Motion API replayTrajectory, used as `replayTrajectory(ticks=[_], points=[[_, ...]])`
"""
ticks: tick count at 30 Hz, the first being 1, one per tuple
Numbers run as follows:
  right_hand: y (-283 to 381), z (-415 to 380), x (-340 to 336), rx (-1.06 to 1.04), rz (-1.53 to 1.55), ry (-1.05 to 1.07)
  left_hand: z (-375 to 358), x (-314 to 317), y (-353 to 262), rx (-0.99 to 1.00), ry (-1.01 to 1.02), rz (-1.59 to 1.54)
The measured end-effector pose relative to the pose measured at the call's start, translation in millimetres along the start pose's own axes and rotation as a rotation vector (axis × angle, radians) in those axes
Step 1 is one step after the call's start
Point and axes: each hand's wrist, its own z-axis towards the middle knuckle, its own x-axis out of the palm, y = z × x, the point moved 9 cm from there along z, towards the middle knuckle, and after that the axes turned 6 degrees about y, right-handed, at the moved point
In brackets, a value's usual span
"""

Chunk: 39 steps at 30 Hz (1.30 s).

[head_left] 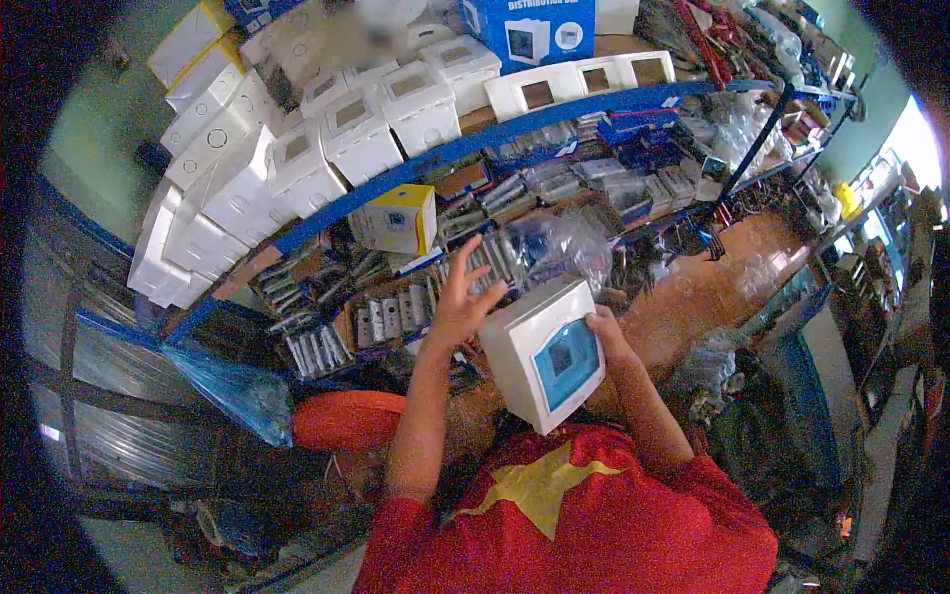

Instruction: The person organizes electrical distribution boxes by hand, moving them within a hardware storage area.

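One hand carried the box, and a slip looked likely

One grip alone seemed to bear the distribution box [542,358]: the right hand [606,332] was closed on its edge at about 2 o'clock from the blue window, fingers wrapped behind the white casing. The left hand [457,302] was spread wide, fingers fanned upward, its palm just beside the box's corner at 10 o'clock; whether the palm actually touched the casing could not be told.

By my judgement the chief risk was a drop. The box was tilted, held clear of any surface in front of the red shirt, and a smooth plastic shell pinched on one side could have rotated out of the fingers and fallen towards 6 o'clock. A second risk was a knock: the open left hand stood near the crowded shelf [515,124], with a yellow carton [401,220] at 11 o'clock from it and a crinkled plastic bag [559,247] at 1 o'clock, both perched loosely. A careless sweep could have tipped either one off. The leaning white enclosures [356,129] higher up, at 12 o'clock, looked unsteady too.

Relative to the hands, the box lay between them: at 4 o'clock from the left hand, and at 8 o'clock from the right hand, touching that one
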Motion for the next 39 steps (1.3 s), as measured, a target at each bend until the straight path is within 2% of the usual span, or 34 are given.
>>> replayTrajectory(ticks=[1,2,5,6,9,10,13,14,16,17,19,20,23,24,26,27,30,33,34,37,39], points=[[9.7,-4.4,8.2,0.008,-0.021,0.022,12.1,-3.7,26.1,-0.076,0.016,-0.042],[15.5,-6.2,13.4,0.011,-0.040,0.044,26.9,-10.6,48.0,-0.014,0.024,0.273],[-19.3,-3.2,-23.5,0.050,-0.076,-0.043,31.1,9.1,109.4,-0.503,-0.009,-0.100],[-29.3,-1.5,-32.4,0.091,-0.069,-0.010,37.1,16.3,109.5,-0.492,-0.021,-0.068],[-5.5,-3.3,-0.9,0.100,-0.196,0.199,70.7,32.2,148.0,-0.486,0.126,0.113],[4.0,-6.6,10.1,0.106,-0.173,0.225,88.0,28.1,159.7,-0.241,0.116,0.343],[2.5,-16.8,-10.0,0.129,-0.115,0.025,87.7,17.6,142.4,-0.244,0.078,0.421],[1.4,-16.7,-23.9,0.095,-0.161,-0.019,77.3,13.3,131.2,-0.210,0.012,0.235],[-9.3,-16.0,-54.4,0.025,-0.235,-0.114,49.7,5.8,80.4,-0.113,-0.091,0.123],[-9.8,-16.7,-48.8,0.036,-0.132,-0.074,32.9,2.4,58.8,-0.073,-0.141,0.069],[1.2,-19.8,-32.0,0.065,0.064,0.013,5.3,10.0,26.6,0.008,-0.137,0.160],[-1.1,-18.0,-35.4,0.032,0.066,0.017,-4.7,14.1,14.6,0.055,-0.139,0.203],[2.9,-20.8,-33.1,-0.054,0.153,-0.129,-36.5,19.2,16.1,-0.038,-0.264,0.199],[-4.8,-20.0,-39.3,-0.043,0.164,-0.160,-43.9,19.6,4.7,0.074,-0.260,0.387],[-22.8,-14.5,-56.1,-0.023,0.186,-0.224,-64.0,12.6,22.0,0.098,-0.353,0.335],[-18.4,-11.6,-47.1,-0.026,0.174,-0.170,-70.6,9.0,27.0,0.108,-0.398,0.309],[1.0,-2.0,-17.8,-0.029,0.075,-0.029,-79.2,19.8,-48.2,0.380,-0.470,0.584],[4.5,3.2,-8.6,-0.051,-0.075,0.015,-76.5,14.5,-53.8,0.352,-0.445,0.621],[2.3,6.1,-10.0,-0.061,-0.081,0.008,-79.5,15.8,-53.7,0.421,-0.438,0.661],[1.1,9.6,-13.5,-0.118,-0.052,-0.039,-94.1,18.1,-58.2,0.320,-0.513,0.669],[2.6,8.7,-13.9,-0.150,-0.081,-0.071,-100.7,13.0,-50.7,0.325,-0.572,0.702]])
